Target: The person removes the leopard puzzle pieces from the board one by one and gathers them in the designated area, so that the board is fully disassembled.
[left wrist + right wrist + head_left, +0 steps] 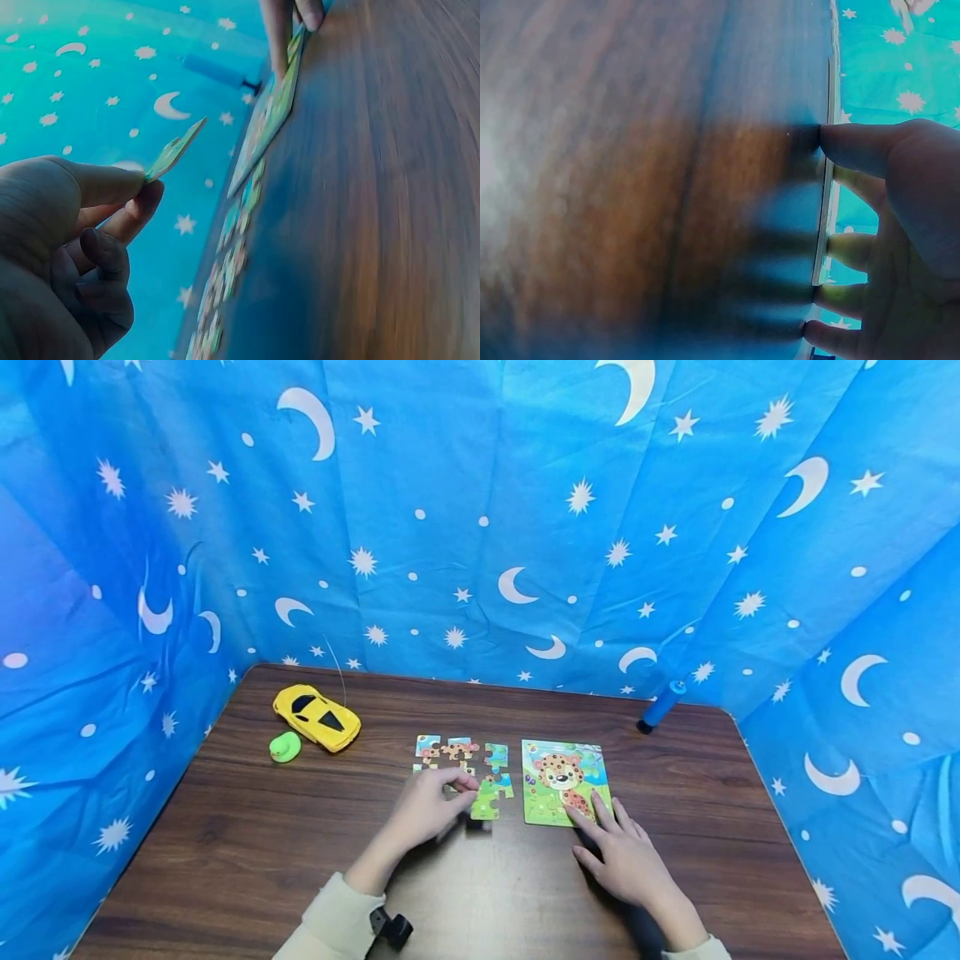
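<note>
My left hand (431, 806) pinches a green jigsaw puzzle piece (177, 150) between thumb and forefinger, raised above the table. Its other fingers are curled in the left wrist view. Just beyond this hand lie several loose jigsaw pieces (459, 747), partly hidden by it. To their right is a square puzzle board (546, 810) with a spotted leopard picture on green and blue. The right hand (624, 852) has its fingers spread, with fingertips on the board's lower right part and the thumb touching the table, as the right wrist view also shows.
On the brown wooden table (225, 852), a yellow toy car (318, 718) and a green toy duck (285, 747) stand at the back left. A blue pump-like cylinder (663, 705) is at the back right. Blue cloth (450, 527) with moons and stars hangs around the table.
</note>
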{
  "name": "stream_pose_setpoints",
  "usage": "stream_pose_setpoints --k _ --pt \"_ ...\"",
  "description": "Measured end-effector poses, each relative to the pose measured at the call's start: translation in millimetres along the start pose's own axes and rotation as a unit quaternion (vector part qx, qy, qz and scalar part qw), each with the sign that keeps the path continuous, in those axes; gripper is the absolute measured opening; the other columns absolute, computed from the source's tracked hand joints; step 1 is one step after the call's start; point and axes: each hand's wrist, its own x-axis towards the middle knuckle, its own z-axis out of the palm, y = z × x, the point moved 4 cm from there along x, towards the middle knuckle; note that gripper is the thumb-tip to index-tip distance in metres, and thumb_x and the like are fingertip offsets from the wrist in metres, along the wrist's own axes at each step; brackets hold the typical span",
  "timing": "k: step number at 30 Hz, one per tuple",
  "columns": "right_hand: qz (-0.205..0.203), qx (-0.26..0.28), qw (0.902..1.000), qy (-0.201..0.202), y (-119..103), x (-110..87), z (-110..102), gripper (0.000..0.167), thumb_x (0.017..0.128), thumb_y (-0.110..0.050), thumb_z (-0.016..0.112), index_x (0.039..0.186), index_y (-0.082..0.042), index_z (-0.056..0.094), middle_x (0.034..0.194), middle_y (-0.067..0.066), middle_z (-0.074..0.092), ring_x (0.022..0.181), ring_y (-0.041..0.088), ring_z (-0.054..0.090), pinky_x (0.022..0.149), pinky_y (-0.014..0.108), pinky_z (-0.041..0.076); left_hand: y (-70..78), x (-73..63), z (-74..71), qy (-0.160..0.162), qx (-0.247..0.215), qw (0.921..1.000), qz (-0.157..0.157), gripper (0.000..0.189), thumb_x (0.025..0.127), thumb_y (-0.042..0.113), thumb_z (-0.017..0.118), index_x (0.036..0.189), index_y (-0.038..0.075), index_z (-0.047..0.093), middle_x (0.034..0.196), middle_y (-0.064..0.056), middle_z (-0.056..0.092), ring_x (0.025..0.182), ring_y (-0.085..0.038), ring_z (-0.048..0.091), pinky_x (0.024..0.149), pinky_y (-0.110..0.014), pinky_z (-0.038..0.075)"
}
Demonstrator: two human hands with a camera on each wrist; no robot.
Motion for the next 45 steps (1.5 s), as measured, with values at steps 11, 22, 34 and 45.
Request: stream_pose_setpoints --k 11,22,34,45 --pt "0.002 -0.003 1.0 -0.007 -1.0 -1.9 -1.3 0.06 0.103 -0.037 0.065 0.158 -0.025 0.046 0.166 0.021 0.028 0.15 0.054 0.022 0.108 0.073 0.031 -39.0 -25.5 -40.1 0.006 0.033 0.9965 -0.076 0.005 0.094 0.027 0.079 0.096 0.023 0.079 0.085 0.019 0.07 0.066 -0.004 0.06 0.063 -0.031 0.046" --pt "0.002 -0.003 1.0 -0.006 -1.3 -1.8 -1.3 0.06 0.102 -0.037 0.065 0.158 -0.024 0.047 0.166 0.021 0.028 0.149 0.054 0.022 0.108 0.073 0.03 -63.6 -30.0 -49.9 0.014 0.078 0.991 -0.108 0.006 0.09 0.024 0.082 0.091 0.029 0.079 0.079 0.022 0.068 0.079 -0.004 0.064 0.074 -0.038 0.048" --pt "0.001 -0.005 1.0 -0.006 -2.2 -1.2 -1.0 0.06 0.103 -0.038 0.065 0.158 -0.025 0.046 0.166 0.022 0.028 0.149 0.054 0.022 0.107 0.073 0.031 -70.9 -28.3 -46.8 0.009 0.136 0.9843 -0.112 0.005 0.092 0.027 0.08 0.093 0.031 0.078 0.081 0.022 0.065 0.073 -0.006 0.059 0.063 -0.037 0.046" --pt "-0.012 -0.007 0.9999 0.009 1.3 -1.4 -0.7 0.062 0.102 -0.039 0.065 0.159 -0.026 0.045 0.166 0.022 0.028 0.149 0.054 0.024 0.106 0.073 0.032 -62.1 -25.6 -49.2 0.026 0.159 0.982 -0.098 0.002 0.095 0.03 0.076 0.094 0.028 0.077 0.086 0.018 0.063 0.072 -0.008 0.057 0.061 -0.036 0.045"
